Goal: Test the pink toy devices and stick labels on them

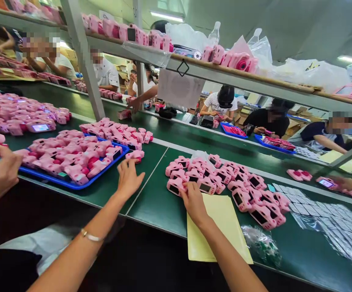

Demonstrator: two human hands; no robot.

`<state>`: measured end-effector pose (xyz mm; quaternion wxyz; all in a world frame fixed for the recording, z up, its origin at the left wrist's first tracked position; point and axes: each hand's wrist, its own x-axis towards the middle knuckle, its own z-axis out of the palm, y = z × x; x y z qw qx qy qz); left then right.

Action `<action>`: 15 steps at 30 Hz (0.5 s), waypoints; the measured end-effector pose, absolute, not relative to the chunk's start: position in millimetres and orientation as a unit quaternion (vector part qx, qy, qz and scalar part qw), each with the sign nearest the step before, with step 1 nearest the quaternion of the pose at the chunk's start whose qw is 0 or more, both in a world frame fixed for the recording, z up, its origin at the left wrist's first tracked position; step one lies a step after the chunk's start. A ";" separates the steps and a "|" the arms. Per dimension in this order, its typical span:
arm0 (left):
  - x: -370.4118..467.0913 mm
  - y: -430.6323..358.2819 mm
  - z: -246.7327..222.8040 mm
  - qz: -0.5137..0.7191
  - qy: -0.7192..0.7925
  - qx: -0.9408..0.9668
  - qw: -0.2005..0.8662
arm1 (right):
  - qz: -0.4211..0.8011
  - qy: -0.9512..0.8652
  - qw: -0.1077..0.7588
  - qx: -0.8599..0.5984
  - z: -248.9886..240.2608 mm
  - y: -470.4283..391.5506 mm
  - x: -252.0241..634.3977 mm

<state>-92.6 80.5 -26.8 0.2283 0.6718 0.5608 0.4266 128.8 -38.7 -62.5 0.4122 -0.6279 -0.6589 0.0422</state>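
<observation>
Pink toy cameras with dark screens lie in a cluster on the green worktop. My right hand (195,202) pinches the edge of a pink toy camera (175,187) at the cluster's near left corner. A yellow sheet (218,227) lies under that wrist. My left hand (129,178), with a bracelet on its wrist, is open with fingers apart. Its fingertips are beside a single pink camera (135,155); whether they touch it I cannot tell. Left of this hand stands a blue tray (81,185) heaped with more pink cameras.
A co-worker's hand (3,172) holds a pink item at the far left. Clear bags (262,243) and rows of small pale pieces (325,219) lie at right. A metal post (83,61) supports a loaded shelf (176,61). Several people sit across the green belt (191,140).
</observation>
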 end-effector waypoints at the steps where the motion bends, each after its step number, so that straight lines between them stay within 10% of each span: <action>1: -93.9 98.9 -20.0 0.426 0.563 0.677 0.209 | 0.037 -0.658 0.411 -0.630 -62.0 -36.3 128.4; 8: -94.6 147.9 -0.5 0.408 0.570 0.670 0.244 | -0.030 -0.658 0.388 -0.645 -47.9 -64.9 119.6; 15: -69.0 33.0 5.7 0.396 0.526 0.579 0.482 | -0.068 -0.724 0.398 -0.560 -31.5 -93.1 85.4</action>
